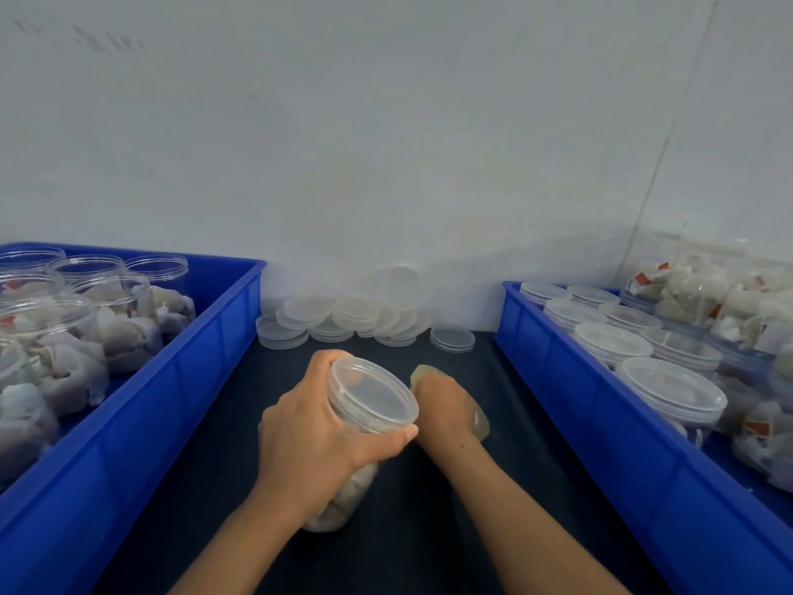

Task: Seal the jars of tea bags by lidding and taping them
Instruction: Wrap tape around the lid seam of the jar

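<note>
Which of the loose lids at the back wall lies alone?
The single lid at the right end of the row, flat on the dark table. The other loose lids overlap in a heap.

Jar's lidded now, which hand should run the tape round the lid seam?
Right. The right hand already grips the tape roll right beside the lid, while the left hand is wrapped around the jar, steadying it. Swapping roles would probably mean regripping both.
</note>
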Demonstrator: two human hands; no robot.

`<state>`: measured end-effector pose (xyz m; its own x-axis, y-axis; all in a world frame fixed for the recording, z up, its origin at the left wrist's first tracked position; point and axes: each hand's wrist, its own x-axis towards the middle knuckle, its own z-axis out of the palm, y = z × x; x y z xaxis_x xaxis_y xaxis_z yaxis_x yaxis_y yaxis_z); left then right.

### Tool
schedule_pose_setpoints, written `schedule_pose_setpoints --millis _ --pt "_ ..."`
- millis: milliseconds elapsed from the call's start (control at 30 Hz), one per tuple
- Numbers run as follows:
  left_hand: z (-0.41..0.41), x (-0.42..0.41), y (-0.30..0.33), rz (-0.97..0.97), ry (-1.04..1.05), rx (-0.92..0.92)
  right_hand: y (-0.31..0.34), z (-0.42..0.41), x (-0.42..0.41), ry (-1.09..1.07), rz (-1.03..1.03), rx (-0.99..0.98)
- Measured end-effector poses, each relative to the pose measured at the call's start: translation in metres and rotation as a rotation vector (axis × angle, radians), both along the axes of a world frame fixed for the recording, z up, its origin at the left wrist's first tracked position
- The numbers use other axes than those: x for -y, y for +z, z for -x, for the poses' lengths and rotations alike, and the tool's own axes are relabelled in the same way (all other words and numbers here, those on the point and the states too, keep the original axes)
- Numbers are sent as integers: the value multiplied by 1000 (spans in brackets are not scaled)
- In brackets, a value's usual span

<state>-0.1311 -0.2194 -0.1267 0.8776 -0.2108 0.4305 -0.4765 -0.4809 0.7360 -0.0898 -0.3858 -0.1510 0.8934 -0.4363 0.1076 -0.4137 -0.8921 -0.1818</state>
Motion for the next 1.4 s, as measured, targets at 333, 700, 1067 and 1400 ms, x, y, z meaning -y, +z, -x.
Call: schedule_pose_setpoints --millis 333,700,1067,1400 --pt "3 -5 -6 219 -123 -108 -22 8 22 -50 125 -8" --pt "-18 -11 -17 350 -102 -131 -9 40 1 264 -157 33" --pt "-21 -16 -17 486 -183 -178 -22 60 -3 326 -181 71" --pt "-21 -14 -21 520 -222 -171 9 81 -14 457 -1324 540"
